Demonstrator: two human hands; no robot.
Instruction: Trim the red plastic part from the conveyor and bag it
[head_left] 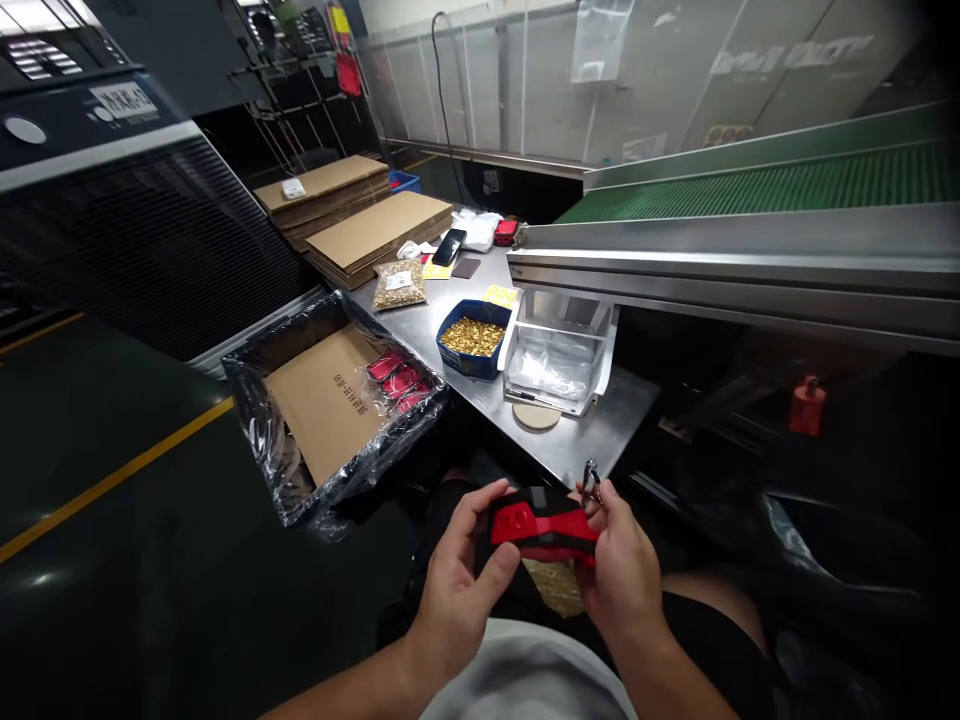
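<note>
Over my lap, both my hands hold a red and black plastic case (543, 527). My left hand (459, 578) grips its left end with the thumb across the front. My right hand (619, 572) grips the right end and also pinches a small metal ring or clip (591, 480) that sticks up above the fingers. Under the case, on my lap, lies a small bag of gold-coloured parts (556, 585), partly hidden.
A steel table (592, 440) carries a blue bin of brass parts (472, 338), a clear tray of plastic bags (556, 360), a bag of brass parts (399, 284), a phone (448, 246) and cardboard stacks (375, 232). A plastic-lined box (330, 400) holds red items. A green conveyor (772, 185) runs right.
</note>
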